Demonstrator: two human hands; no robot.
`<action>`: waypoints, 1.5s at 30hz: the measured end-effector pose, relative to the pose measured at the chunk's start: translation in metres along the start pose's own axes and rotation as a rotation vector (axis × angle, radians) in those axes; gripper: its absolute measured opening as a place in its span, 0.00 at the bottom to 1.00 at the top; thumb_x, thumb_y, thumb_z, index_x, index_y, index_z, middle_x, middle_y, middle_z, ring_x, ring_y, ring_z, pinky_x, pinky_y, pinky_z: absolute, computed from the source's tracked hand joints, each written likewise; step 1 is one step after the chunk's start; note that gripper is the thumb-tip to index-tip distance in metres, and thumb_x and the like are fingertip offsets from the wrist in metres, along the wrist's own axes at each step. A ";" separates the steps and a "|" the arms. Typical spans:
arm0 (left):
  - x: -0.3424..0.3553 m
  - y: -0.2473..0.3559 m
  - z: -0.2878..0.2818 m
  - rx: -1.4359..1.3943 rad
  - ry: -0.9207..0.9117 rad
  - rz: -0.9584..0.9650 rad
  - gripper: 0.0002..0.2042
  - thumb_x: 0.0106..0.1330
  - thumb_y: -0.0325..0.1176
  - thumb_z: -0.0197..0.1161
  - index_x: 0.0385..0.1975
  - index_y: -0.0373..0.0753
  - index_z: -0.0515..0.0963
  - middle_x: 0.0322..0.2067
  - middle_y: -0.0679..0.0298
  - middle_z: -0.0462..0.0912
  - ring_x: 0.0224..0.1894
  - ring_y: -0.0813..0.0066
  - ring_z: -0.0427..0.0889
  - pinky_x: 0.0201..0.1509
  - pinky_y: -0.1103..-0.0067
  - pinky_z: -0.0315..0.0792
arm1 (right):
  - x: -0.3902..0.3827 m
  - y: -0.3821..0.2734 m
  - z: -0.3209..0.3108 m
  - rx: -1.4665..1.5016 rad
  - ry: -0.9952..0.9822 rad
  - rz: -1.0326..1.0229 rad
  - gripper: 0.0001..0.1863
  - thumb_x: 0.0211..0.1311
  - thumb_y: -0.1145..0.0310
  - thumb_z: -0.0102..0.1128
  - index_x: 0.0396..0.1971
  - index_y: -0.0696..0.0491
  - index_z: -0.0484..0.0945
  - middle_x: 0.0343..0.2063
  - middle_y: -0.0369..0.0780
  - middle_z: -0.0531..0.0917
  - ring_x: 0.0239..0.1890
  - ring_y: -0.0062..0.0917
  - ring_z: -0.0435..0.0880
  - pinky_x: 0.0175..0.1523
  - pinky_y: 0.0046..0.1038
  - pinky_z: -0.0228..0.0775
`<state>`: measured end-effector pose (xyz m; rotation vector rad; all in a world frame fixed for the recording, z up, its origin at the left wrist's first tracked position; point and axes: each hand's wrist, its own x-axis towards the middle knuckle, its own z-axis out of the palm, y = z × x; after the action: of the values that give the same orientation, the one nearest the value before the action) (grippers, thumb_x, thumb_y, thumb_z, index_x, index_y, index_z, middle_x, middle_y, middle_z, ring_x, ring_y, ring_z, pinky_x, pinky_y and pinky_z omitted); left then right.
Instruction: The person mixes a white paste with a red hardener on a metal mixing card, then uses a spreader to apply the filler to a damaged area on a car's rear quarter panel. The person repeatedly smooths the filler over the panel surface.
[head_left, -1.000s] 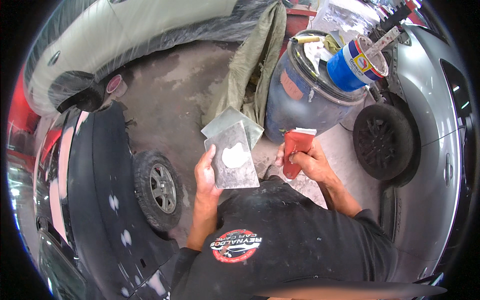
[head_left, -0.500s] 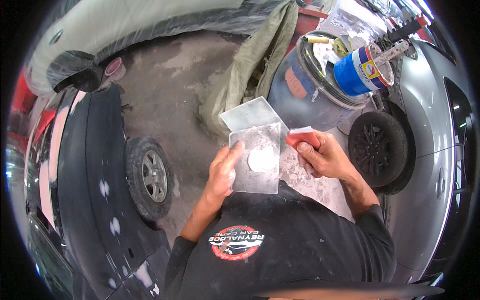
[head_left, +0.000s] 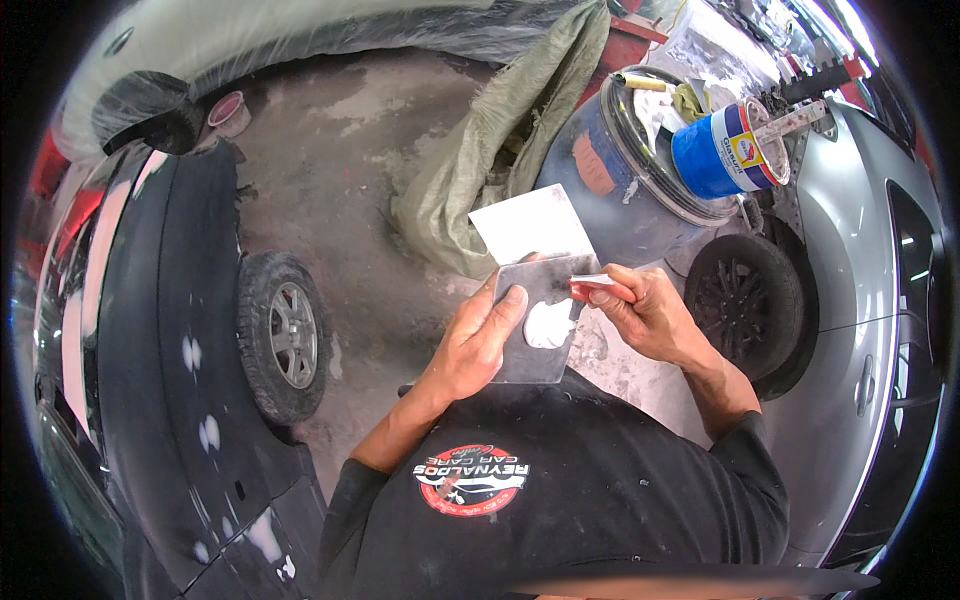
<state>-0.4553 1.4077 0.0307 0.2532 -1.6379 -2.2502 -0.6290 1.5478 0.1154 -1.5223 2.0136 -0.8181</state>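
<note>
My left hand (head_left: pixel 478 338) grips a grey translucent plate (head_left: pixel 530 365) with a blob of white paste (head_left: pixel 547 324) on it. A second plate (head_left: pixel 530 220), bright white in this light, sticks out behind it. My right hand (head_left: pixel 640 315) is closed on a flattened red tube (head_left: pixel 610 287) with a white edge, held at the plate's right side just above the paste.
Car bodies flank me: a black one (head_left: pixel 170 400) with light patches, a silver one (head_left: pixel 840 270). A plastic-covered car (head_left: pixel 240 40), loose sack (head_left: pixel 440 220) and small tub (head_left: pixel 228 114) lie beyond. A blue drum (head_left: pixel 590 180) bears a can (head_left: pixel 715 155) and rags.
Both hands and the plates have shifted rightward. The red tube has turned from upright to nearly level and come over the plate's right side.
</note>
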 end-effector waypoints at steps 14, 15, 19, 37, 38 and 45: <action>0.001 -0.011 0.008 -0.047 0.052 -0.040 0.22 0.79 0.39 0.44 0.65 0.29 0.65 0.59 0.57 0.75 0.61 0.72 0.71 0.66 0.77 0.61 | -0.013 0.006 -0.003 0.145 0.011 0.144 0.16 0.74 0.61 0.49 0.45 0.59 0.79 0.31 0.44 0.85 0.25 0.23 0.79 0.31 0.27 0.68; 0.002 -0.012 0.006 -0.051 0.053 -0.064 0.23 0.79 0.38 0.43 0.66 0.29 0.64 0.60 0.56 0.74 0.62 0.72 0.70 0.67 0.77 0.61 | -0.015 0.007 -0.004 0.192 0.007 0.184 0.19 0.75 0.59 0.47 0.47 0.59 0.78 0.33 0.44 0.85 0.25 0.21 0.77 0.31 0.27 0.68; 0.004 -0.017 0.004 -0.074 0.044 -0.064 0.22 0.79 0.37 0.43 0.65 0.29 0.65 0.59 0.57 0.75 0.61 0.73 0.71 0.66 0.77 0.61 | -0.022 0.011 -0.004 0.478 0.103 0.224 0.35 0.75 0.40 0.33 0.50 0.58 0.76 0.17 0.31 0.74 0.14 0.08 0.67 0.18 0.14 0.56; 0.003 -0.014 0.000 -0.093 -0.020 -0.052 0.21 0.80 0.37 0.43 0.65 0.29 0.64 0.58 0.59 0.75 0.60 0.75 0.71 0.65 0.77 0.63 | -0.011 0.011 0.000 0.138 0.265 0.083 0.28 0.78 0.50 0.38 0.39 0.62 0.77 0.19 0.38 0.80 0.18 0.18 0.79 0.25 0.20 0.70; 0.003 -0.014 0.000 -0.068 -0.016 -0.044 0.21 0.80 0.37 0.43 0.65 0.29 0.65 0.57 0.59 0.75 0.59 0.75 0.71 0.65 0.77 0.63 | -0.010 0.011 0.000 0.101 0.249 0.061 0.27 0.78 0.50 0.39 0.40 0.62 0.76 0.20 0.39 0.81 0.20 0.19 0.80 0.26 0.21 0.72; 0.004 -0.017 -0.001 -0.116 -0.049 -0.020 0.21 0.80 0.37 0.42 0.64 0.29 0.65 0.55 0.60 0.77 0.56 0.77 0.74 0.62 0.78 0.66 | -0.007 0.013 0.005 0.040 0.280 -0.032 0.16 0.76 0.63 0.47 0.34 0.59 0.75 0.18 0.42 0.79 0.18 0.27 0.79 0.26 0.29 0.69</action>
<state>-0.4618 1.4101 0.0146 0.1869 -1.5275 -2.3742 -0.6333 1.5561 0.1028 -1.4890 2.1567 -1.1314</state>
